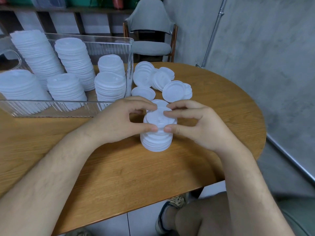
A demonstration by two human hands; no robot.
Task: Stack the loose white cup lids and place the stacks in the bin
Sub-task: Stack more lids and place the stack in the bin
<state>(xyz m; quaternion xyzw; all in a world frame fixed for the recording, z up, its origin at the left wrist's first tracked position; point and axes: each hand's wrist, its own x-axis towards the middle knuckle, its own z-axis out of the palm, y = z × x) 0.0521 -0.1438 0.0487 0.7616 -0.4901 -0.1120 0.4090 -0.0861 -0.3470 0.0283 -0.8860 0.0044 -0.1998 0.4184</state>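
Most of the work looks done. The clear ribbed plastic bin at the far left of the round wooden table already holds six stacks of white plastic cup lids. The far ones are tall and the near ones shorter.

A seventh, short stack of white lids stands on the table just right of the bin's near corner, and it is being built now. The left hand and right hand meet over it, each with thumb and fingers curled. Both pinch the top lid, which sits slightly askew on the pile. It seems to be getting seated or squared up.

A small cluster of loose white lids remains beyond the hands, just right of the bin. Some lie flat and some lean on or overlap each other, and one lies right behind the short stack. The overlaps make the exact count hard to tell, but it is only a handful.

By my judgement, what is left is to gather those few lids onto the short stack and then lift the stack into the bin. Room shows at the bin's right end.
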